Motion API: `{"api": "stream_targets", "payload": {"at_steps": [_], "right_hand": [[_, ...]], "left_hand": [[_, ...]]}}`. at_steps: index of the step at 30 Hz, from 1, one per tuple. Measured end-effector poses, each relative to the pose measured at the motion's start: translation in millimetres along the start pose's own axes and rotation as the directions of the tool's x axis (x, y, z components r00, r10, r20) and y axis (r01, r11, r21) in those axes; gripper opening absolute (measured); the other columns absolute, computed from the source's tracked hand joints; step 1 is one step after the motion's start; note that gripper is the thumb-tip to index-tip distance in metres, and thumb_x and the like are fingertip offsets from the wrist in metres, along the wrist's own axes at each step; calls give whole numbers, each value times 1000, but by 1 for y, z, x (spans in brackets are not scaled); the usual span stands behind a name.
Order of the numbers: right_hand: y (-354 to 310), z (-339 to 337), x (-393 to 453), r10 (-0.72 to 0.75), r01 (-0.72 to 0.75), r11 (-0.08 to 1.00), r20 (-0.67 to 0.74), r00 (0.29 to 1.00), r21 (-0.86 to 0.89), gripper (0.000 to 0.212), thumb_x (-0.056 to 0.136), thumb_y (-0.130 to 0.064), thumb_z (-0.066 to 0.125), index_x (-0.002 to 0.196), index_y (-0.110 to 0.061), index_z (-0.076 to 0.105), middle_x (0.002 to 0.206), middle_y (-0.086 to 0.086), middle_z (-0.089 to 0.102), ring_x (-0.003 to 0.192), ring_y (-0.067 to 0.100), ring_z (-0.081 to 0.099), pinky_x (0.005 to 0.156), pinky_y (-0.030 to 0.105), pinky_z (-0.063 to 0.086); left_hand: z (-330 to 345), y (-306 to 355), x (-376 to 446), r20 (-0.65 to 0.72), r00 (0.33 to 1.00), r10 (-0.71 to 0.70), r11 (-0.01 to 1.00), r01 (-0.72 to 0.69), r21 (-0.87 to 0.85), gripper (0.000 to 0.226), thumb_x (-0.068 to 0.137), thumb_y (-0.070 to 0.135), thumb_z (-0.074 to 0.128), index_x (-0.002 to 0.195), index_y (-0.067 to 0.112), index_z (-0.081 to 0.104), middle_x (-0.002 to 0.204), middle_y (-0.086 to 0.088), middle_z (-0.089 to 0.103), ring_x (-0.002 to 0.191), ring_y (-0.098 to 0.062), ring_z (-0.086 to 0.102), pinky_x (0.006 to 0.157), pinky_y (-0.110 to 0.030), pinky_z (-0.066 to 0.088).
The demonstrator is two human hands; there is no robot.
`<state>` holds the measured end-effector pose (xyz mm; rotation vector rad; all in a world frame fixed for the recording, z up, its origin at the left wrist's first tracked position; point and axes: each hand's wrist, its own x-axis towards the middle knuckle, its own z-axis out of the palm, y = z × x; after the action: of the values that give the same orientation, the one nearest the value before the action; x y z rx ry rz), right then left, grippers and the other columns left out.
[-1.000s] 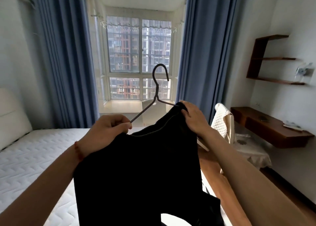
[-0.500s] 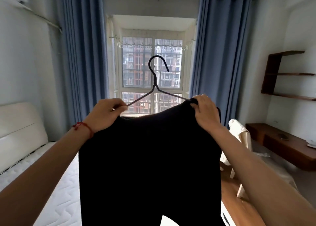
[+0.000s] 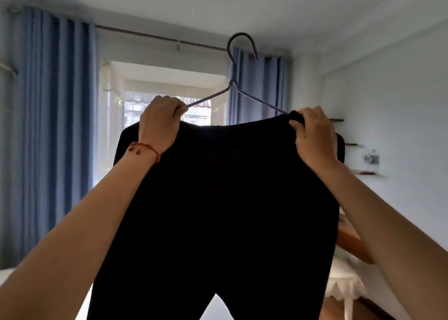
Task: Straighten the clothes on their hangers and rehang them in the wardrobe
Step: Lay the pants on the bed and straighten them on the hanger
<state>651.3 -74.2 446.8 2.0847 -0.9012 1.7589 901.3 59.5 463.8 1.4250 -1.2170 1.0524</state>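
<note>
Blue curtain point(image 3: 55, 125) hung on the far left, window beside it. The left hand point(image 3: 158, 123), the one with the red string bracelet point(image 3: 145, 148), had its grip closed around the left arm of the wire hanger point(image 3: 234, 87), with the top edge of the black trousers point(image 3: 225, 198) right under it. The trousers were up in the air in front of the window, waistband stretched between both hands, legs hanging down. The right hand point(image 3: 312, 135) was pinching a bunched bit of waistband at the hanger's right end. That side looked lumpy to me, so I'd have slid the fabric outward until the waistband sat even, keeping the hook upright. No wardrobe in view, so rehanging was still to come.
</note>
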Motion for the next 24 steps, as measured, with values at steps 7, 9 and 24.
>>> {"api": "stream_targets", "payload": {"at_steps": [7, 9, 24], "right_hand": [[75, -76, -6, 41, -52, 984, -69, 997, -170, 28, 95, -20, 46, 114, -2, 55, 114, 19, 53, 101, 38, 50, 88, 41, 37], [101, -101, -10, 56, -72, 976, -80, 995, -208, 28, 95, -20, 46, 115, -3, 56, 115, 18, 53, 101, 38, 50, 89, 41, 38], [317, -302, -49, 157, -211, 863, -154, 975, -458, 26, 93, -20, 46, 112, -5, 57, 114, 17, 53, 102, 37, 52, 88, 40, 38]], "left_hand": [[68, 87, 5, -92, 993, 77, 979, -92, -184, 25, 92, 16, 47, 93, -3, 64, 90, -23, 63, 93, -38, 52, 80, -41, 38], [86, 121, 3, -113, 989, 98, 968, -121, -220, 26, 91, 17, 46, 92, -2, 64, 89, -23, 63, 91, -38, 53, 79, -41, 39], [218, 410, -59, -105, 994, 21, 788, -81, -610, 24, 88, 20, 53, 86, 3, 69, 83, -14, 67, 85, -33, 57, 76, -36, 42]]}}
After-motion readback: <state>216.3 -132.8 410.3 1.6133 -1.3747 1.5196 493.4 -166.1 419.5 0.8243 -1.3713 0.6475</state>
